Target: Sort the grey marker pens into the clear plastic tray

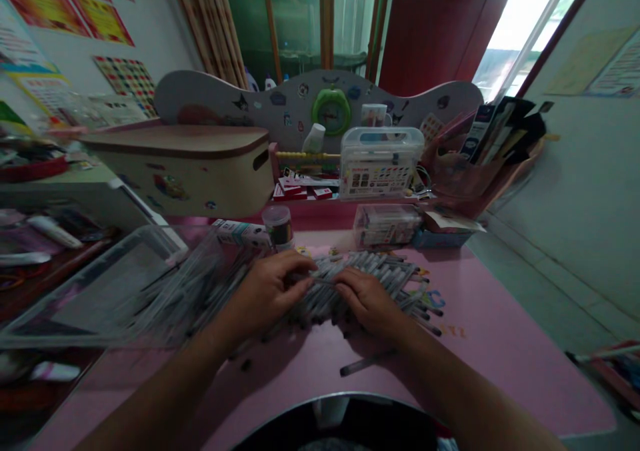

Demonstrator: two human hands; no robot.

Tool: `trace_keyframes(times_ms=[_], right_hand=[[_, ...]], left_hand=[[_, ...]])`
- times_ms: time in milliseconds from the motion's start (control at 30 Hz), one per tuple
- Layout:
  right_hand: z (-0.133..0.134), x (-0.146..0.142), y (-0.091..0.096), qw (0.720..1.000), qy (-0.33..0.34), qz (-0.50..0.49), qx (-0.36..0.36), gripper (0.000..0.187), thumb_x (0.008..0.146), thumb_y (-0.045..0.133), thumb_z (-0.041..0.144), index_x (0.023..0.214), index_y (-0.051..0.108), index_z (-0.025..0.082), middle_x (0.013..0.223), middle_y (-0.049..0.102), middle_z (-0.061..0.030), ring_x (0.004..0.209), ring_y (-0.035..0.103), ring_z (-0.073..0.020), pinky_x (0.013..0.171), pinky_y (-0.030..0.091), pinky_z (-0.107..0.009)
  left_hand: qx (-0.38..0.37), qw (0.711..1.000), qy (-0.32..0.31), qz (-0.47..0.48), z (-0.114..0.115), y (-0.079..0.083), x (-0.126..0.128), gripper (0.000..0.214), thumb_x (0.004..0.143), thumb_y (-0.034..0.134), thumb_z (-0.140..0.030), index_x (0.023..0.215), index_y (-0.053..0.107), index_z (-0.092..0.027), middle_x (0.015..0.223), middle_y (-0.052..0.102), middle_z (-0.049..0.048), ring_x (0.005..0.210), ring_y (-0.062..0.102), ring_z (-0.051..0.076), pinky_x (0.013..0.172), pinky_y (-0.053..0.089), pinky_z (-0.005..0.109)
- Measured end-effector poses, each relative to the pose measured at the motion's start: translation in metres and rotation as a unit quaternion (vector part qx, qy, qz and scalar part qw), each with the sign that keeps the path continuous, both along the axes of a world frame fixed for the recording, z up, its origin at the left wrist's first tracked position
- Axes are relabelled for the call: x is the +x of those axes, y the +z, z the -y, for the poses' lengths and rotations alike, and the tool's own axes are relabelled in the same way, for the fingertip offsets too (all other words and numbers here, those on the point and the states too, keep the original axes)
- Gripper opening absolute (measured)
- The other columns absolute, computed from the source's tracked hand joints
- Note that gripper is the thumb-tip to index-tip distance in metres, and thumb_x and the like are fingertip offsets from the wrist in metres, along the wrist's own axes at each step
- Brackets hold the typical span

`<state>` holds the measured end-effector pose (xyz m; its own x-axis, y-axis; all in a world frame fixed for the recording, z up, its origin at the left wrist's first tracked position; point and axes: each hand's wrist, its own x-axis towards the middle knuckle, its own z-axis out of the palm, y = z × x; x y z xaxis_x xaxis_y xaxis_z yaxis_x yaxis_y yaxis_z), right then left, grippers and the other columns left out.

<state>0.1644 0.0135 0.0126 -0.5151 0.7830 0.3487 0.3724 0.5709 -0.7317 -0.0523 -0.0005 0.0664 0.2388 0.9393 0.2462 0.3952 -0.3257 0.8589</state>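
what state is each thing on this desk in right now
left hand, fingers curled on a pen
right hand, resting on the pile, fingertips at that pen's other end
pile of pens, heaped loose on the desk
loose pen, lying alone nearer the front edge
clear bin, open, no lid
wooden box, lid shut
carry case, shut, upright
jar, capped, upright

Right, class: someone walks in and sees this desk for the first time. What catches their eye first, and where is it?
First, the heap of grey pens in the middle of the pink desk, with the left hand and right hand both resting on it. Next, the clear plastic tub at the left of the desk, and the green clock on the backboard behind.
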Motion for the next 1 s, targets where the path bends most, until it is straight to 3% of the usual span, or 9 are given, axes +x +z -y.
trace_keyframes(times_ms=[33,133,200,300,400,467,533,667,1000], right_hand=[[0.001,0.0,0.0,0.999,-0.004,-0.026,-0.032,0.02,0.099,0.043,0.025,0.091,0.062,0.02,0.087,0.064,-0.0033,0.085,0.059,-0.0184,0.078,0.046,-0.032],[0.002,-0.001,-0.003,0.976,0.009,-0.121,-0.181,0.023,0.099,0.043,0.034,0.089,0.059,0.021,0.075,0.057,0.0015,0.068,0.054,-0.014,0.063,0.044,-0.026],[0.004,-0.003,-0.008,0.938,0.038,-0.181,-0.294,0.025,0.098,0.045,0.04,0.089,0.057,0.021,0.067,0.052,0.0042,0.055,0.047,-0.0111,0.052,0.04,-0.022],[0.006,-0.008,-0.015,0.875,0.062,-0.253,-0.408,0.021,0.093,0.051,0.041,0.09,0.056,0.021,0.063,0.05,0.005,0.048,0.044,-0.0094,0.045,0.037,-0.019],[0.008,-0.014,-0.022,0.838,0.053,-0.309,-0.447,0.014,0.086,0.056,0.034,0.091,0.059,0.021,0.058,0.047,0.0061,0.045,0.04,-0.0093,0.045,0.039,-0.02],[0.009,-0.017,-0.023,0.839,0.049,-0.326,-0.433,0.014,0.085,0.058,0.032,0.092,0.062,0.021,0.062,0.051,0.0042,0.051,0.047,-0.0107,0.052,0.045,-0.022],[0.01,-0.018,-0.022,0.864,0.051,-0.315,-0.39,0.016,0.087,0.058,0.035,0.094,0.065,0.021,0.076,0.06,-0.0004,0.068,0.057,-0.0141,0.066,0.05,-0.026],[0.013,-0.017,-0.015,0.911,0.061,-0.259,-0.315,0.027,0.093,0.054,0.042,0.1,0.068,0.02,0.092,0.063,-0.0038,0.086,0.06,-0.0182,0.082,0.051,-0.033],[0.013,-0.019,-0.011,0.913,0.064,-0.25,-0.315,0.032,0.094,0.053,0.043,0.104,0.07,0.018,0.089,0.063,-0.0027,0.082,0.056,-0.0154,0.076,0.046,-0.026]], left_hand=[[-0.038,0.993,0.034,0.108,0.0,-0.002,0.005,0.022,0.072,0.075,-0.019,0.093,0.072,-0.02,0.084,0.067,0.0024,0.077,0.061,0.015,0.072,0.046,0.023],[-0.157,0.918,0.07,0.357,0.001,-0.014,0.025,0.038,0.067,0.081,-0.019,0.103,0.068,-0.019,0.087,0.069,0.0025,0.075,0.064,0.013,0.069,0.05,0.021],[-0.223,0.889,0.038,0.399,0.004,-0.024,0.042,0.037,0.071,0.078,-0.023,0.105,0.066,-0.017,0.08,0.069,0.003,0.066,0.066,0.014,0.061,0.051,0.022],[-0.269,0.877,0.012,0.398,0.011,-0.036,0.063,0.031,0.083,0.066,-0.033,0.108,0.063,-0.016,0.054,0.06,-0.0027,0.043,0.058,0.014,0.043,0.044,0.022],[-0.236,0.873,0.047,0.425,0.014,-0.042,0.071,0.019,0.083,0.066,-0.028,0.098,0.066,-0.016,0.063,0.066,0.0006,0.055,0.063,0.013,0.053,0.049,0.021],[-0.202,0.878,0.061,0.429,0.014,-0.044,0.072,0.011,0.08,0.071,-0.021,0.089,0.067,-0.016,0.086,0.073,0.0056,0.077,0.067,0.014,0.073,0.052,0.022],[-0.183,0.885,0.063,0.423,0.014,-0.044,0.071,0.008,0.08,0.072,-0.02,0.086,0.068,-0.016,0.097,0.073,0.0074,0.089,0.067,0.015,0.084,0.05,0.024],[-0.181,0.88,0.078,0.432,0.016,-0.044,0.073,0.008,0.083,0.068,-0.025,0.085,0.067,-0.017,0.094,0.073,0.0059,0.088,0.066,0.016,0.083,0.05,0.025],[-0.152,0.896,0.077,0.41,0.017,-0.056,0.073,0.015,0.086,0.064,-0.032,0.088,0.065,-0.017,0.097,0.072,0.0056,0.089,0.065,0.017,0.086,0.049,0.031]])
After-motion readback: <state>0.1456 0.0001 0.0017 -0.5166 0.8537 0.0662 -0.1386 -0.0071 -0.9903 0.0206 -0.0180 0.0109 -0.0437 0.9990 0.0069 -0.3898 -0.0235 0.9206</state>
